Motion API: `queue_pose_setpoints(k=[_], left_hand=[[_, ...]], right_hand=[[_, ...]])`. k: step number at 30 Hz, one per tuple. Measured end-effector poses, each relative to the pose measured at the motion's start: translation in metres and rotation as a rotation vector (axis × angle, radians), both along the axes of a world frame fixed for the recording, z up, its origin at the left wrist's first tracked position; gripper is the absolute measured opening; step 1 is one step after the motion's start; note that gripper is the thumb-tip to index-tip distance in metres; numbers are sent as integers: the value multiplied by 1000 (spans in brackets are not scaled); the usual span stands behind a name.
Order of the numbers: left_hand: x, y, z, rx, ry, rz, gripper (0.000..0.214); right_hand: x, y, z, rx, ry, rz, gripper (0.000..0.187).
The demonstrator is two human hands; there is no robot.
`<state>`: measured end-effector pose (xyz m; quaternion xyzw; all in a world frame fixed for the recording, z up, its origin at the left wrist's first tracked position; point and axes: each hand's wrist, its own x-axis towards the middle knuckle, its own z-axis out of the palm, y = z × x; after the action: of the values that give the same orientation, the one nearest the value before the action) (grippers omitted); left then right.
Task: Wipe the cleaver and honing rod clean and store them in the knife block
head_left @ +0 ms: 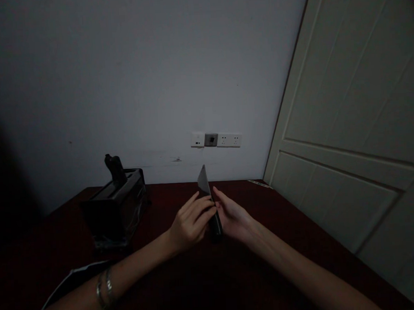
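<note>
We're watching both hands together around a knife (216,226), held over the dark red table (193,294), blade slanting up towards the wall (147,75). Our left hand (190,223) has its fingers bent onto the handle, just below the blade, and there's a silvery bracelet (108,284) round that wrist! Our right hand (236,219) cups the other side, thumb up, but we can't tell how firmly it grips. Over to the left, well apart, stands a black knife block (107,209), one dark handle (115,169) jutting from its top.
</note>
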<state>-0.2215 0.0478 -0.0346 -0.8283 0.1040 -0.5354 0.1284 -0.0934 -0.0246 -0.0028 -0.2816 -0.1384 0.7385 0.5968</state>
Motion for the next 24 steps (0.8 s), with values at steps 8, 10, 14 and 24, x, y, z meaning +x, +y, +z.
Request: queue_pose_setpoints(k=[8, 10, 14, 24], left_hand=[[-5, -7, -22, 92, -50, 142, 19], [-6, -7, -27, 114, -55, 162, 19], [-7, -8, -39, 122, -40, 230, 24], [-59, -18, -84, 5, 296, 102, 36]], right_hand=[[-5, 13, -28, 33, -157, -76, 38], [-9, 12, -31, -1, -201, -123, 40], [-19, 10, -34, -133, -253, -225, 45], [9, 21, -60, 77, -6, -110, 40]])
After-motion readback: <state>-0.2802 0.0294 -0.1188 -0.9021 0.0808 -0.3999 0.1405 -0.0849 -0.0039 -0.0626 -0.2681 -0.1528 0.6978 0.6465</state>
